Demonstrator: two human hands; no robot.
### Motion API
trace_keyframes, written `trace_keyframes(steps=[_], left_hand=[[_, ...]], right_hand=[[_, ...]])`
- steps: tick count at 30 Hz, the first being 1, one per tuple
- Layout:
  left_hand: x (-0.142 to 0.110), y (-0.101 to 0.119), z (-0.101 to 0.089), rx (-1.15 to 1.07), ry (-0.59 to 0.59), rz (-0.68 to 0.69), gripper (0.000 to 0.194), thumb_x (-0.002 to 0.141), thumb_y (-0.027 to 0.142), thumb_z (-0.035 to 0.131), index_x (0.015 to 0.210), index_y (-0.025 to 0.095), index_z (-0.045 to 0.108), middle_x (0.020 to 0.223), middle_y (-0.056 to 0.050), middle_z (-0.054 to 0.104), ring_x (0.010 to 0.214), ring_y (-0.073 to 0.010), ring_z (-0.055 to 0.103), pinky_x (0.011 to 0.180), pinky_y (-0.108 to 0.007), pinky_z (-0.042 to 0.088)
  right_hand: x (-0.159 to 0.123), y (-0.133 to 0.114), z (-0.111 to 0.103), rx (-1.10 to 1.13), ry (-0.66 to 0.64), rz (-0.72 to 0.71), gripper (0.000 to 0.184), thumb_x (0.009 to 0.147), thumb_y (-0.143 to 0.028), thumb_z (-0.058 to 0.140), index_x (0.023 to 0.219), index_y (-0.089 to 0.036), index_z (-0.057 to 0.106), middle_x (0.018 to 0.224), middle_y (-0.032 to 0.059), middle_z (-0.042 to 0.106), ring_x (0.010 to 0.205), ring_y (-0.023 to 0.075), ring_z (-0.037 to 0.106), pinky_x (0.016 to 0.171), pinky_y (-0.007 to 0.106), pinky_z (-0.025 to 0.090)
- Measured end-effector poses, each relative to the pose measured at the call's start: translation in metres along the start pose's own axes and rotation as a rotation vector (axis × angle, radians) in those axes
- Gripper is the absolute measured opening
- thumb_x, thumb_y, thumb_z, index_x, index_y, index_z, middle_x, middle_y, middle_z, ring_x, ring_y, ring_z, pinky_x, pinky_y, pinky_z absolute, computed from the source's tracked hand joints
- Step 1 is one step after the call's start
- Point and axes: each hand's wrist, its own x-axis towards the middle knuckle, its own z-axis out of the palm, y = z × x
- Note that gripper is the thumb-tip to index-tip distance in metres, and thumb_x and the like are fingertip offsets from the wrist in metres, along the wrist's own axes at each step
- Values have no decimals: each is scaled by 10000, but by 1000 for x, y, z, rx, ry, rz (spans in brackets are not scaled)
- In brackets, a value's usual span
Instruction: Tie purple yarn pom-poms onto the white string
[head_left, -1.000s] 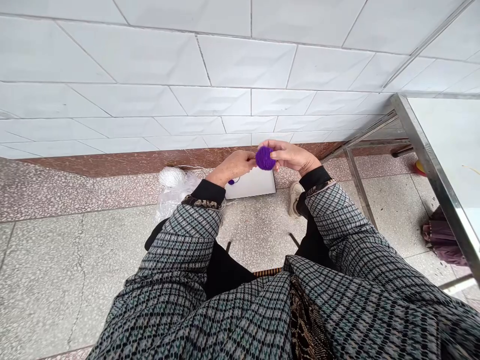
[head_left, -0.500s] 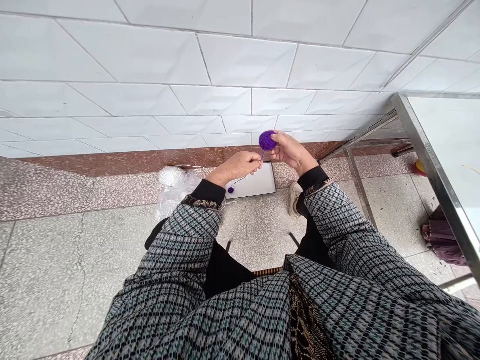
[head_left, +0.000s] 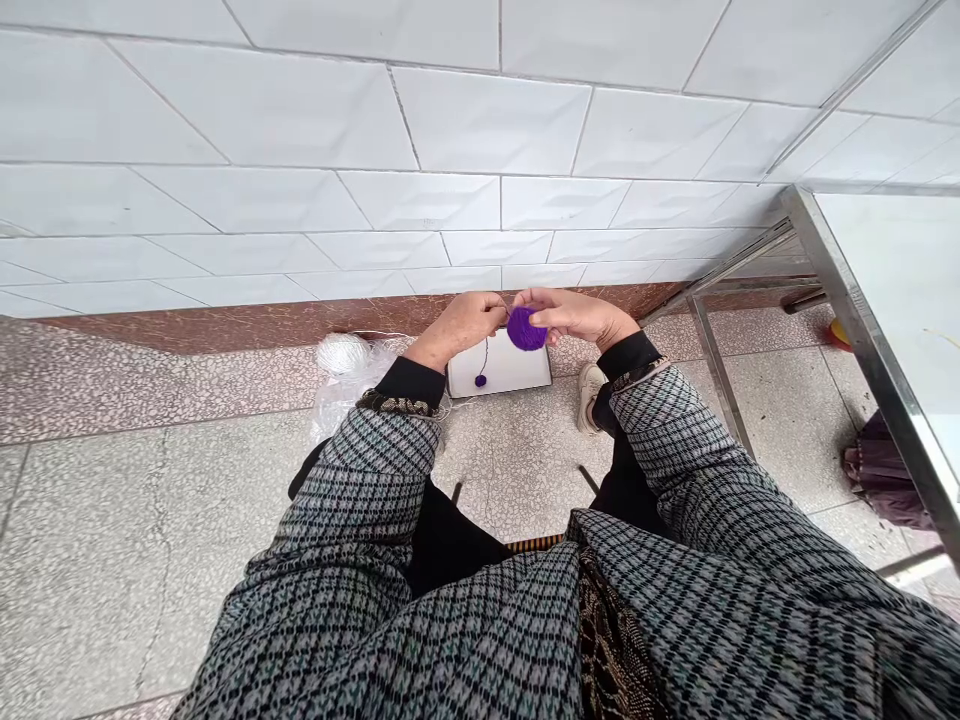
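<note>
A purple ball of yarn (head_left: 526, 330) is gripped in the fingers of my right hand (head_left: 579, 316), with the thumb across its near side. Just left of it, my left hand (head_left: 469, 322) pinches the purple yarn strand (head_left: 487, 352). Part of this strand hangs down from my left fingers to a small dark purple ball of yarn (head_left: 481, 381), which lies in the open white box (head_left: 521, 375) on the floor. The short stretch of strand between my hands is barely visible.
Left of the box lie a white ball of yarn (head_left: 343, 353) and clear plastic wrapping (head_left: 337, 400). A white tiled wall (head_left: 420, 120) rises in front. To the right stands a metal-framed table (head_left: 847, 300), with a dark purple cloth-like thing (head_left: 889, 470) beneath it.
The larger yarn ball rose in my right hand and came back down lower, beside my left hand. The small ball has shifted slightly right within the box.
</note>
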Motion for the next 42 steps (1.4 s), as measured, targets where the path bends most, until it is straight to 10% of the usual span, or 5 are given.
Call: trace_keyframes(steps=[5,24,29,35,42], left_hand=[[0,-1,1,-38,25,20,203,828,126,518,651,184,599,614,3,589,621,-139,529,637,-282,375],[-1,-3,9,-72,14,181,179,814,154,495,652,199,554,636,3,598,639,-140,549,686,-279,419],[-2,1,10,-38,-166,132,182,828,145,520,660,195,573,650,-4,604,628,-139,558,674,-282,423],[3,-5,5,42,-94,79,214,857,189,550,645,192,580,644,-16,612,618,-144,542,642,-295,391],[2,-8,5,0,-90,103,180,816,173,538,651,190,607,646,-18,640,591,-134,521,606,-274,378]], right_hand=[[4,-6,9,-218,241,251,244,916,-145,728,1128,-177,611,726,-21,605,476,75,465,418,174,392],[13,-9,12,220,638,66,99,982,-75,607,940,-154,565,596,-40,591,426,62,452,419,154,389],[10,-7,5,392,480,-133,229,928,-217,727,924,-184,500,674,-48,592,475,55,478,466,159,396],[-2,-7,2,-53,42,26,224,865,-164,741,1022,-160,582,749,-22,613,537,78,497,490,186,403],[6,-4,6,-575,281,306,284,752,-75,820,921,-181,617,785,8,638,600,115,515,484,232,374]])
